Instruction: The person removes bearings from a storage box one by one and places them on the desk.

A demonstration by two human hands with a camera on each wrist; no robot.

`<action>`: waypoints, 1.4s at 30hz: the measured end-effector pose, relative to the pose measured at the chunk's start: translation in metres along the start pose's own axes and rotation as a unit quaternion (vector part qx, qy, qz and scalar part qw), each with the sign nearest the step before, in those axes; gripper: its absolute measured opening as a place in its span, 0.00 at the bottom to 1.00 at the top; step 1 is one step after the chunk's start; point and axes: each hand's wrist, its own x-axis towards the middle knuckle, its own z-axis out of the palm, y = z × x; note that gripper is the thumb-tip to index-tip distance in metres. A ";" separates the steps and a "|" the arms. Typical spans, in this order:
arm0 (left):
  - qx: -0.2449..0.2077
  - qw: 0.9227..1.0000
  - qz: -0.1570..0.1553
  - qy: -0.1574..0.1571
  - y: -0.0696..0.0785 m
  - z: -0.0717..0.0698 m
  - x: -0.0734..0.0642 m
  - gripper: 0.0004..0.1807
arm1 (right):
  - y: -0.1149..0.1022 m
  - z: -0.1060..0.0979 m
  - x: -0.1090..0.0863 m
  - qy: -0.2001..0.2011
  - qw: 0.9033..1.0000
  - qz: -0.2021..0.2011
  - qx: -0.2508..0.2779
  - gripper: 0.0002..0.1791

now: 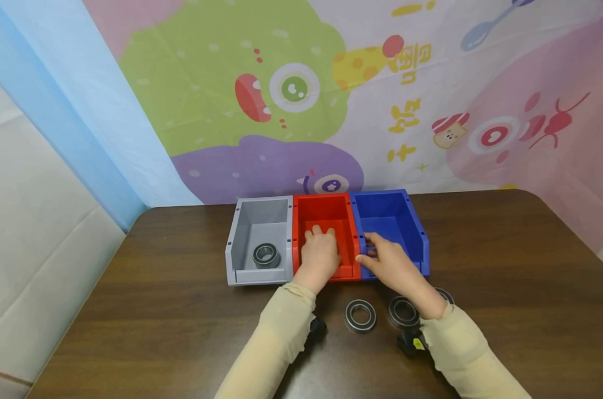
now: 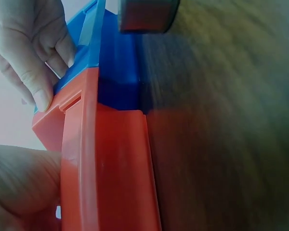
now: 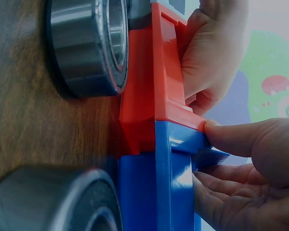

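Three storage bins stand side by side: a grey bin, a red bin and a blue bin. Down inside the red bin is my left hand; its fingertips and anything under them are hidden. My right hand pinches the adjoining side walls of the red and blue bins near the front, the thumb on the red side and the fingers inside the blue bin. In the right wrist view, the thumb touches the rim. One bearing lies in the grey bin.
On the brown table, a bearing lies before the red bin. Another bearing and a partly covered bearing lie near my right forearm. A cartoon-printed cloth hangs behind the bins.
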 end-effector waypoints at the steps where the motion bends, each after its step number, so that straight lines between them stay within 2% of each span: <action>1: 0.001 1.000 0.002 0.008 0.000 0.000 -0.001 0.20 | 0.000 0.000 0.000 0.000 1.000 -0.001 0.000 0.30; 8: -0.005 0.999 0.009 0.048 0.001 0.000 -0.005 0.20 | 0.000 -0.001 0.000 0.002 1.000 -0.005 -0.002 0.30; 12: -0.005 0.998 0.023 0.065 0.000 0.000 -0.006 0.20 | 0.000 -0.001 0.000 0.002 1.000 0.000 -0.004 0.30; 19: -0.056 0.996 0.041 0.057 -0.007 0.002 -0.007 0.22 | 0.001 0.000 -0.001 0.002 1.000 0.005 -0.008 0.30; 24: -0.075 0.994 0.047 0.060 -0.009 0.000 -0.009 0.24 | 0.001 0.001 -0.002 0.003 1.000 0.002 -0.007 0.30; 31: -0.078 0.990 0.061 0.097 -0.008 -0.004 -0.012 0.22 | 0.000 0.001 -0.002 0.006 1.000 -0.002 -0.005 0.30; 36: -0.085 0.989 0.061 0.106 -0.007 -0.008 -0.014 0.22 | 0.000 0.000 -0.002 0.007 1.000 -0.002 -0.002 0.30; 42: -0.069 0.988 0.074 0.115 -0.006 -0.013 -0.017 0.24 | -0.001 0.000 0.000 0.003 1.000 -0.001 -0.005 0.31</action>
